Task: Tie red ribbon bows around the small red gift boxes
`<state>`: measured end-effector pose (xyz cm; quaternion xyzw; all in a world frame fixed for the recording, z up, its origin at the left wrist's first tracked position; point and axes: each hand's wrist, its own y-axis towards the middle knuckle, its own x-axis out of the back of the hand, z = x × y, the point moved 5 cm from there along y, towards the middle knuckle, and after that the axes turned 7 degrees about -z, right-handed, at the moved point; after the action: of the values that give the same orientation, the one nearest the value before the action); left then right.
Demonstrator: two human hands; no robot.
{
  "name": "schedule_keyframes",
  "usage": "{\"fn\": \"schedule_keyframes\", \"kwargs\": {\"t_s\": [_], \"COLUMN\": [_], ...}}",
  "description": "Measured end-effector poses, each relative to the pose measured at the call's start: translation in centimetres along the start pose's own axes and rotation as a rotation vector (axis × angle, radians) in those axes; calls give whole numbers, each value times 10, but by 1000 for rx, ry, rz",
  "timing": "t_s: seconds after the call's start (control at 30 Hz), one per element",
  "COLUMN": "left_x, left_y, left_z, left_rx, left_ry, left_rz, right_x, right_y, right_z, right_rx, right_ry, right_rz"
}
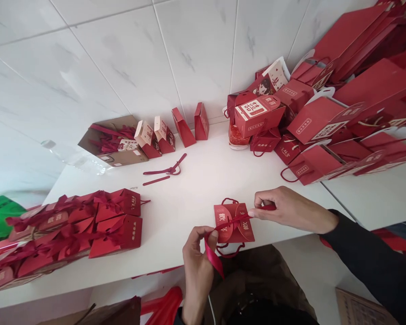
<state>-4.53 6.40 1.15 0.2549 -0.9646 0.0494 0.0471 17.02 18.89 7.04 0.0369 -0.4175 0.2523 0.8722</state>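
A small red gift box (223,230) with cord handles lies at the front edge of the white table. A red ribbon (214,258) runs across its top. My left hand (199,255) pinches one end of the ribbon at the box's left side, and a length of it hangs down from the fingers. On the right side, my right hand (274,205) is closed on the other end, with a bit of ribbon showing under the fingers. Between my two hands the ribbon looks drawn fairly straight over the box.
Rows of ribbon-tied red boxes (117,237) stand at the left. A cardboard box (125,155) of ribbons sits by the wall, near a clear plastic bottle (74,158). Loose ribbon pieces (165,171) lie mid-table. Many red boxes and bags (321,119) are piled at the right.
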Motion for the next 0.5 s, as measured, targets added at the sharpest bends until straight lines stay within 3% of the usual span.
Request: {"fn": "schedule_keyframes", "kwargs": {"t_s": [0.13,0.27,0.37,0.5], "left_x": [-2,-4,-6,-7], "left_y": [0,0,-2,-5], "left_z": [8,5,-1,0], "left_rx": [134,157,143,161], "left_ry": [-84,-140,-157,-167], "left_rz": [14,-27,-59,-80], "right_x": [-1,3,5,2], "right_y": [-1,-5,-9,-11], "right_z": [-4,-2,2,-6], "right_rx": [-38,-33,-2,-105], "right_ry": [-11,64,198,388], "right_rz": [-77,-141,-109,-80]}}
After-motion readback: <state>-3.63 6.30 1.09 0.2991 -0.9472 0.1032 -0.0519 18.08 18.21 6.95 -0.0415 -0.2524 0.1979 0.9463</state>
